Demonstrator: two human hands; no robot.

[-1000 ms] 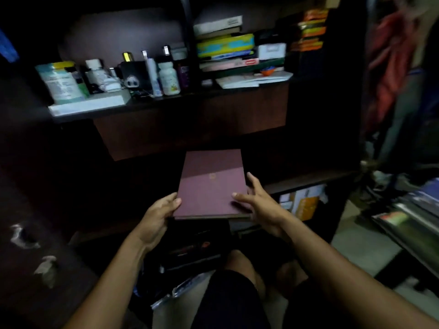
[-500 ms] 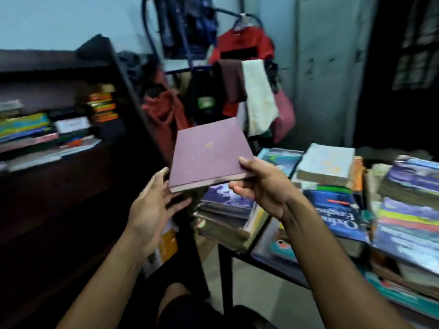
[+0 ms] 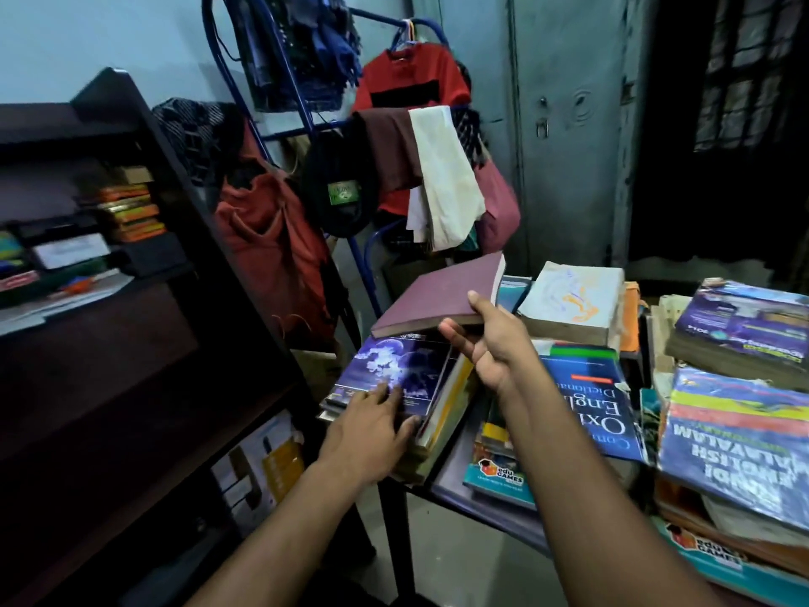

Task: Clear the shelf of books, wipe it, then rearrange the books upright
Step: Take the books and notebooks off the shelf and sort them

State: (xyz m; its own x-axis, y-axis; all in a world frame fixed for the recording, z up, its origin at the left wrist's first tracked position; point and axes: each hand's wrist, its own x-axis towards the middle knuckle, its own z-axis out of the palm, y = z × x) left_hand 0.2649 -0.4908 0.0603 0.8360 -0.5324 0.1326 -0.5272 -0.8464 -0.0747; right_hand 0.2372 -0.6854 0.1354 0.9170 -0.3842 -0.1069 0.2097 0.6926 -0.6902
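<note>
- Maroon cloth covers the hardback book [image 3: 442, 295] that the right hand [image 3: 490, 343] grasps by its near edge, thumb on top and fingers curled beneath. It is tilted, far corner raised, above the left-most stack [image 3: 420, 431] on the table [image 3: 442, 479].
- Held by one edge only, the maroon book could pivot out of that grip and drop hard onto the stack; the cause would be its weight hanging well out from the fingers.
- Flat on the purple-covered book [image 3: 394, 370] that tops the stack lies the left hand [image 3: 372, 427], fingers straight, pressing and not grasping. If the maroon book comes down before this hand is pulled clear, the fingertips could be caught under it.
- That stack sits at the table's near corner, and its lower books seem to jut past the edge, though the dim light makes this hard to confirm. Added weight or a sideways nudge could send it sliding to the floor.
- Just beside the right wrist lies the blue Oxford dictionary [image 3: 591, 405], with further uneven piles beyond; a careless sweep of the forearm could shift them.
- Dark and in shadow, the shelf unit [image 3: 144, 326] stands to the left, and its upper tiers hold small books and papers, so clearing looks unfinished. Piling the table higher would make later sorting riskier.
</note>
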